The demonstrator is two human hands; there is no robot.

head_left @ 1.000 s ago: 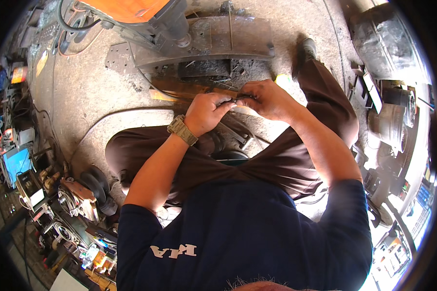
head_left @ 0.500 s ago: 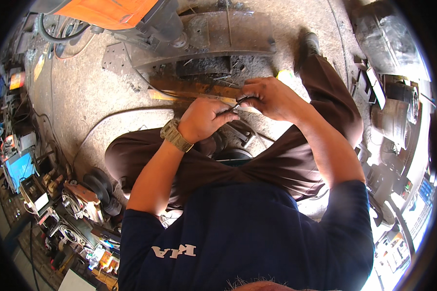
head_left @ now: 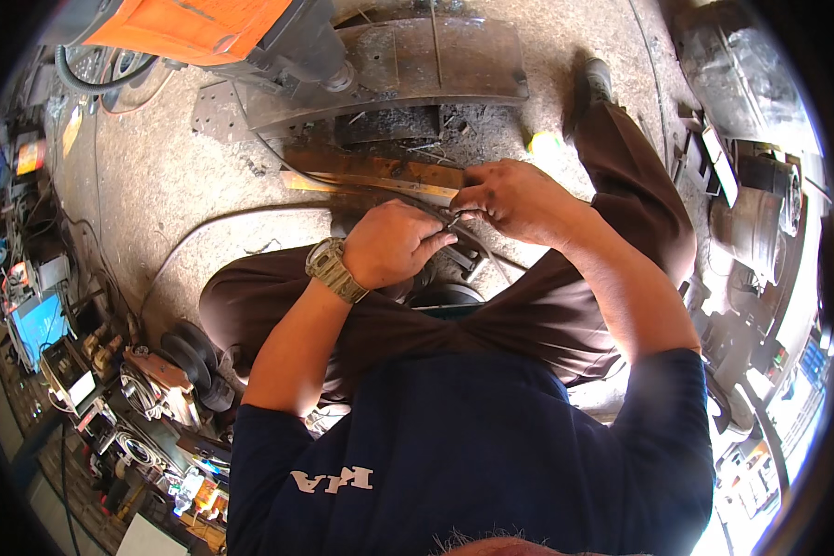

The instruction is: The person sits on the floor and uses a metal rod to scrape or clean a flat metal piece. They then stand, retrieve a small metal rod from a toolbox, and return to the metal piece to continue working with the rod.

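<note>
My left hand [head_left: 391,245], with a watch [head_left: 335,270] on its wrist, is closed, thumb and fingers pinching a thin dark piece [head_left: 453,220] that looks like a cable end. From the other side my right hand [head_left: 526,204] grips the same piece between thumb and fingertips. The two hands nearly meet above the gap between my bent legs. Fingers hide most of the piece, so its exact kind is unclear. A black cable [head_left: 285,159] runs down from near the orange machine [head_left: 195,28] and passes behind my left hand.
Beyond my hands lie a rusty yellowish metal bar [head_left: 366,173] and a curved metal plate [head_left: 454,65]. A grey hose [head_left: 222,215] bends across the floor at left. Tools and coiled cables crowd the left side; metal cylinders [head_left: 746,222] stand at right. My legs flank the work.
My right hand has come slightly down and closer to my left hand, so less of the dark piece shows between them. The left hand has shifted slightly down. The view has moved a little.
</note>
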